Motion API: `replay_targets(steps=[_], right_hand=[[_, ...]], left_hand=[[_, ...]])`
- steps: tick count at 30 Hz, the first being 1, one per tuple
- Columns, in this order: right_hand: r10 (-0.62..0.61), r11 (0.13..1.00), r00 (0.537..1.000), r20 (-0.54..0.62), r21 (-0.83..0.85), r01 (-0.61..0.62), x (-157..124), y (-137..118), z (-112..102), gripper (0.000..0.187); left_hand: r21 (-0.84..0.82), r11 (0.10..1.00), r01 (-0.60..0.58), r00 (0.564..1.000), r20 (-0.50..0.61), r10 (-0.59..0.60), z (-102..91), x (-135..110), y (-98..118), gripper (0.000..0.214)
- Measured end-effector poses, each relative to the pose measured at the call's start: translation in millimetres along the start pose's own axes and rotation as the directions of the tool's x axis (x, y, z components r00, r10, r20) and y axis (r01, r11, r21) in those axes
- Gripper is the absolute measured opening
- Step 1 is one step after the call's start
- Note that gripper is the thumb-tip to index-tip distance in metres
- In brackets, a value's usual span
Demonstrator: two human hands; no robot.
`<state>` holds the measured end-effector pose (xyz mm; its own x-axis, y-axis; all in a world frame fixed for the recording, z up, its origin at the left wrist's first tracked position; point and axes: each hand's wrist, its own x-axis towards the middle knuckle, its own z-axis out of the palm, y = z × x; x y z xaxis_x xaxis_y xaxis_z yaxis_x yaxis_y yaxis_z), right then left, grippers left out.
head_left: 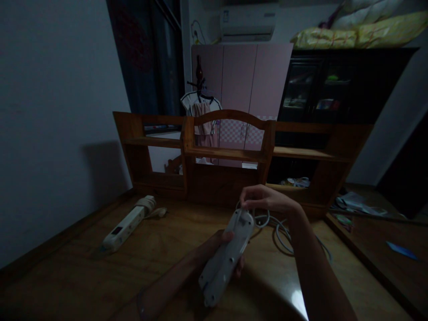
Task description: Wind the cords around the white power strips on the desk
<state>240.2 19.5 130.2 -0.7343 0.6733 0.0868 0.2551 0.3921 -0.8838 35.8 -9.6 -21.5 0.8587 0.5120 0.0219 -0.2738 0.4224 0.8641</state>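
My left hand (217, 244) is wrapped round the middle of a white power strip (223, 267), which is tilted above the wooden table (160, 267). Its back, dotted with several screw holes, faces me. At the strip's far end my right hand (267, 198) pinches the pale cord, fingertips close against the end where the cord comes out. Loose loops of the cord (278, 232) lie on the table beyond and to the right, partly behind my right forearm. A second white power strip (125, 228) rests at the left, its own cord bundled at its far end.
A wooden shelf unit (227, 154) with several compartments stands along the table's far edge. The wall (60, 133) borders the left side. At right, past a raised wooden edge (368, 272), lie a blue flat piece (401, 249) and plastic bags (359, 203). The light is dim.
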Motion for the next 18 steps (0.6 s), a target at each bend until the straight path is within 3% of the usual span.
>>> replay_targets(steps=[6, 18], right_hand=[[-0.051, 0.998, 0.996, -0.067, 0.023, 0.053, 12, 22, -4, 0.028], [-0.001, 1.0, 0.994, -0.111, 0.003, 0.001, 26, 47, -1, 0.039]], left_hand=[[0.1, 0.994, -0.045, 0.998, -0.045, 0.05, -1.3, -2, 4, 0.059], [0.151, 0.984, -0.097, 0.986, -0.121, 0.116, -1.7, 1, -1, 0.044]])
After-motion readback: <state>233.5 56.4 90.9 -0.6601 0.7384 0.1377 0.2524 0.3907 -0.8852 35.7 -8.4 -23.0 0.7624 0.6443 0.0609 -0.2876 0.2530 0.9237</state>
